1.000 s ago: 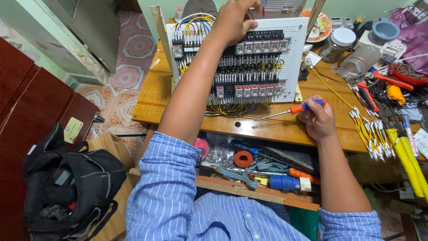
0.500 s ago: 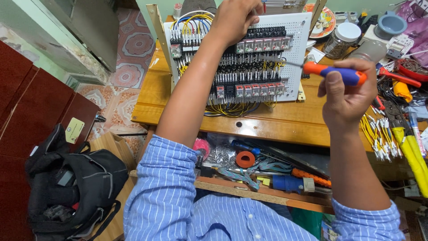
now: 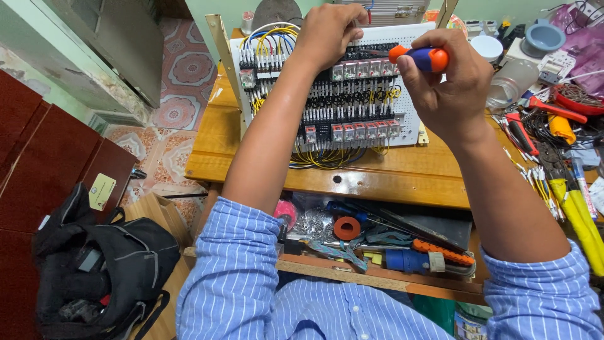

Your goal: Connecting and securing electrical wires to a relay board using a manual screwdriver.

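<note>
A white perforated control panel (image 3: 412, 123) stands tilted on the wooden table (image 3: 384, 176), packed with rows of relays, terminal blocks and yellow, black and blue wires. My left hand (image 3: 330, 28) rests at the panel's top edge, fingers curled on the upper row of parts; what it grips is hidden. My right hand (image 3: 447, 82) is raised in front of the panel's upper right and is closed around an orange-and-blue screwdriver (image 3: 421, 58), whose handle pokes out to the left of the fist. The shaft is hidden.
An open drawer (image 3: 377, 242) under the table holds tape rolls, a blue plug and loose tools. Red-handled pliers (image 3: 522, 132), wire bundles and yellow tubes (image 3: 576, 214) crowd the table's right side. Jars and containers (image 3: 503, 82) stand behind. A black bag (image 3: 100, 264) lies on the floor at left.
My right hand has lifted the screwdriver from the table's front edge up to the panel's upper right. My left hand stays on the panel's top.
</note>
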